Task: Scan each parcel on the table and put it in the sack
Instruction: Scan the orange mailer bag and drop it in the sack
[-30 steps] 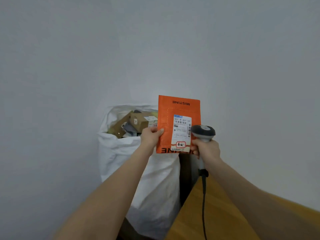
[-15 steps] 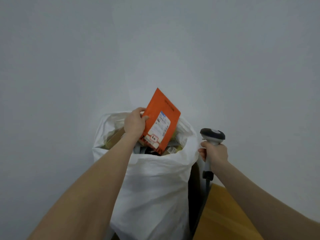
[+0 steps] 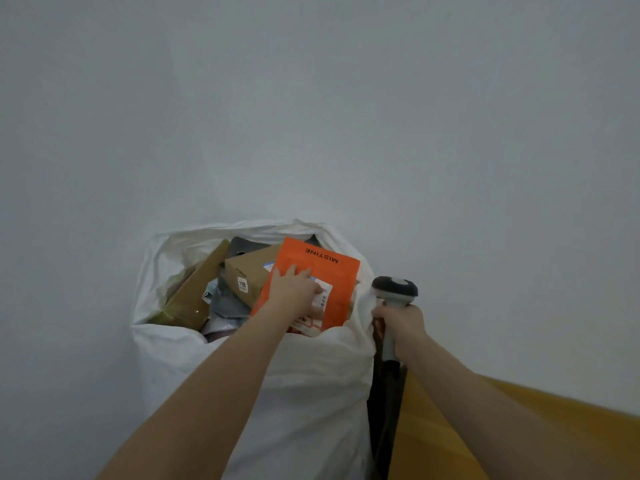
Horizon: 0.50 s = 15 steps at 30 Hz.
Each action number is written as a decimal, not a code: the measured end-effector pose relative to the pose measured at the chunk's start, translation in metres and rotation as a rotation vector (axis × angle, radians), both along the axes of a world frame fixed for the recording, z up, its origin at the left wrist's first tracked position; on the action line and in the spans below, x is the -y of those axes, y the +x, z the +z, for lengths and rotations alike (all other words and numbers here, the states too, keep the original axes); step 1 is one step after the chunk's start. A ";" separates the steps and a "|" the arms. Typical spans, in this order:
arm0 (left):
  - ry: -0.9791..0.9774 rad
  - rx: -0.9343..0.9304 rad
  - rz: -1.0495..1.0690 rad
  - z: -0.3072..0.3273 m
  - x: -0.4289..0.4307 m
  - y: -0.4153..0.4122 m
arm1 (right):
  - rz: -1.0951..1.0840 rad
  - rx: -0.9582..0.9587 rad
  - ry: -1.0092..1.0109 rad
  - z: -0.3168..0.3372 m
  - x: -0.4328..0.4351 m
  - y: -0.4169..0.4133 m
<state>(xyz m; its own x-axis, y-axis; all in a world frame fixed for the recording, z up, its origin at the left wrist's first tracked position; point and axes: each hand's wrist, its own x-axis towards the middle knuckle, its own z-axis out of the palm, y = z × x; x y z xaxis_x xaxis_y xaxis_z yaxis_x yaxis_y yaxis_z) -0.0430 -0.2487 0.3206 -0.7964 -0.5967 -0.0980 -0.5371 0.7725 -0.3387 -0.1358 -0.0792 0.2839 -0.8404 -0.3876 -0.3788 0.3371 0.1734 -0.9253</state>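
The flat orange mailer (image 3: 334,271) lies in the white woven sack (image 3: 311,393) under the flat-fingered left hand (image 3: 294,292). The right hand (image 3: 403,323) grips the grey handheld scanner (image 3: 394,289). Any remaining parcels are out of view

Colour ref: sack (image 3: 304,393) plain white; parcel (image 3: 322,271) orange, black lettering, white label w/ black print, red mark; boxes (image 3: 247,271) brown cardboard, one w/ white sticker, black digits; poly bag (image 3: 228,303) grey; scanner (image 3: 394,289) dark grey head, white handle; table (image 3: 433,445) yellow-tan; wall (image 3: 346,116) pale grey.
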 end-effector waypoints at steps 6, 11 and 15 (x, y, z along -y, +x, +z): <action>0.011 -0.024 0.100 0.000 0.050 0.021 | -0.059 -0.071 -0.054 0.014 0.017 -0.009; 0.206 0.051 0.074 -0.014 0.071 0.015 | -0.140 -0.075 -0.096 0.016 0.006 -0.029; 0.273 0.109 0.043 -0.007 0.062 0.005 | -0.142 -0.041 -0.114 0.002 -0.006 -0.022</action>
